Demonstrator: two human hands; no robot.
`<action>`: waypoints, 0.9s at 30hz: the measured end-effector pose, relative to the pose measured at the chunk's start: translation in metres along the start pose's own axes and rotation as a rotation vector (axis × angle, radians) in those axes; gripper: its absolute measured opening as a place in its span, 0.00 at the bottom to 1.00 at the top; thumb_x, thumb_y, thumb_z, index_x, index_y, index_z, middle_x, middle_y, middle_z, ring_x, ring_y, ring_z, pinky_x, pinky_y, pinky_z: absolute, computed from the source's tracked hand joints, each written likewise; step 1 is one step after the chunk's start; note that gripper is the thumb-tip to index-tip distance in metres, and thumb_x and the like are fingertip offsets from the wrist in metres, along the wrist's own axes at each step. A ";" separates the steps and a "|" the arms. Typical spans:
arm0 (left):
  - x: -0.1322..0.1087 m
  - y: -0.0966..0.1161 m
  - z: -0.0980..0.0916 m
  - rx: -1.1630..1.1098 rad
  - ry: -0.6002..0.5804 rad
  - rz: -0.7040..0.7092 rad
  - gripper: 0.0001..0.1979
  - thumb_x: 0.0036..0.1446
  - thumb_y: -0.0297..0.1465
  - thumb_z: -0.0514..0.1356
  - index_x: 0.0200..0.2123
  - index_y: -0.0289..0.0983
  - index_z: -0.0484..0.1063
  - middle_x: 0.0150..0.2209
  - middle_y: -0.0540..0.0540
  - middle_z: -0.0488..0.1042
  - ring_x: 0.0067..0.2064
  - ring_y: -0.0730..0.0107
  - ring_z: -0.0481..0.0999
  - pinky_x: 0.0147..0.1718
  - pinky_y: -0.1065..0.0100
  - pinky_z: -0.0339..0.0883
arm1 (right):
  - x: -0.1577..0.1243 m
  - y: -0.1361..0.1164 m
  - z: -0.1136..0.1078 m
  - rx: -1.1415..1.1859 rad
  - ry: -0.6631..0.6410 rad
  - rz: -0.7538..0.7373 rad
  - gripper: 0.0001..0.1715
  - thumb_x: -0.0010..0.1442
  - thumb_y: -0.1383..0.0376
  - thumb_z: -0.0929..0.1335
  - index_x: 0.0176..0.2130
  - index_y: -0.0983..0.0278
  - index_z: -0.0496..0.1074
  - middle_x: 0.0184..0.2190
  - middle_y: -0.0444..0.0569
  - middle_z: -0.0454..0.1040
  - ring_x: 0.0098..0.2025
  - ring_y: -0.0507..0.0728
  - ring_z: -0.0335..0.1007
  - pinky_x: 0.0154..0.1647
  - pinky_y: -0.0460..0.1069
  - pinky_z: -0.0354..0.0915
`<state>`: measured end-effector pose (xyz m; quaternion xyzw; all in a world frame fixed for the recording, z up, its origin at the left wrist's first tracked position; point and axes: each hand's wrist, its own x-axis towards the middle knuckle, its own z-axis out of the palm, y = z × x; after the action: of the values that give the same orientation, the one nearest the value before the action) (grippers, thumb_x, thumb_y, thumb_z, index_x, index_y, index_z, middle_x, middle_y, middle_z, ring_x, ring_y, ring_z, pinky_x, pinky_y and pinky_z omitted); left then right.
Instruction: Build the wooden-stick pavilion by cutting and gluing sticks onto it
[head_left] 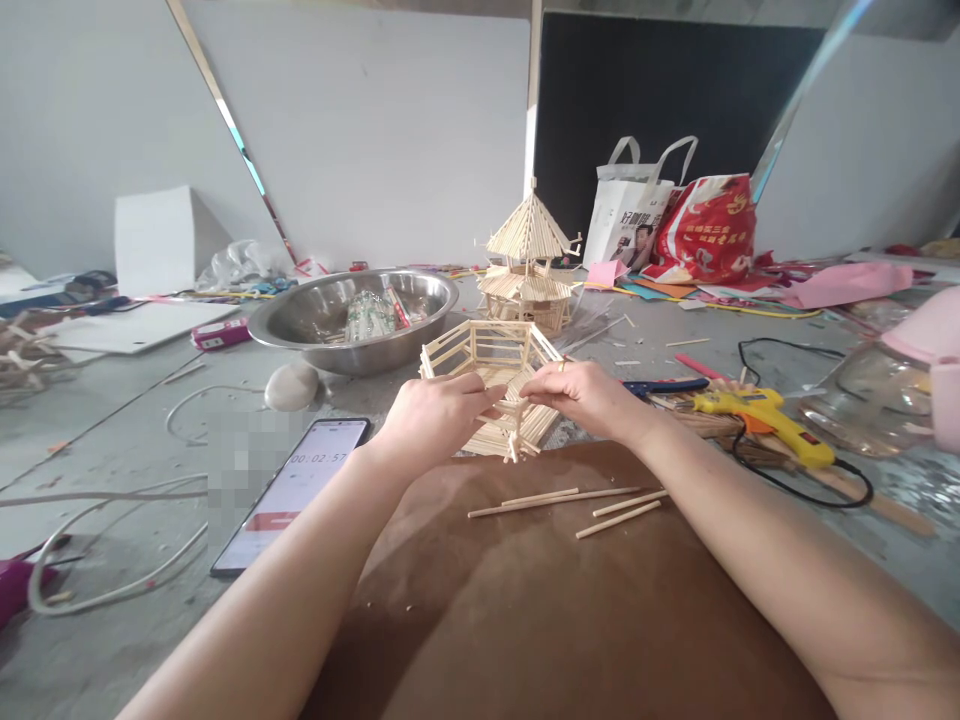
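both hands (437, 414) forward, close together

A hand could slide easily over the near part of the smooth brown sheet (517, 610), between the left arm (300, 570) and the right arm (757, 530). Thin, pale wooden sticks (618, 519) lie low across its far part. Past them, the left hand (439, 405) and right hand (581, 392) block the near side of the pale wooden-stick frame (501, 372). The big, round, shiny metal bowl (360, 356) is in the way at far left. The yellow plastic glue gun (780, 425), with its looping black cord (862, 475), crowds the right.
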<state>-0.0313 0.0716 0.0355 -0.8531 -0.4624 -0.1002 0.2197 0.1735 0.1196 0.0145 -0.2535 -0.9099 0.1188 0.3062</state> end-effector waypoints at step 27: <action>0.000 0.000 0.003 -0.009 0.010 -0.013 0.13 0.53 0.36 0.51 0.42 0.49 0.68 0.32 0.53 0.74 0.28 0.72 0.72 0.18 0.73 0.53 | 0.000 -0.002 0.000 -0.025 -0.003 0.008 0.12 0.56 0.64 0.61 0.37 0.61 0.72 0.35 0.47 0.73 0.36 0.51 0.68 0.37 0.46 0.62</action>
<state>-0.0310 0.0728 0.0332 -0.8505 -0.4665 -0.1082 0.2174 0.1724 0.1181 0.0155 -0.2610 -0.9106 0.1090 0.3013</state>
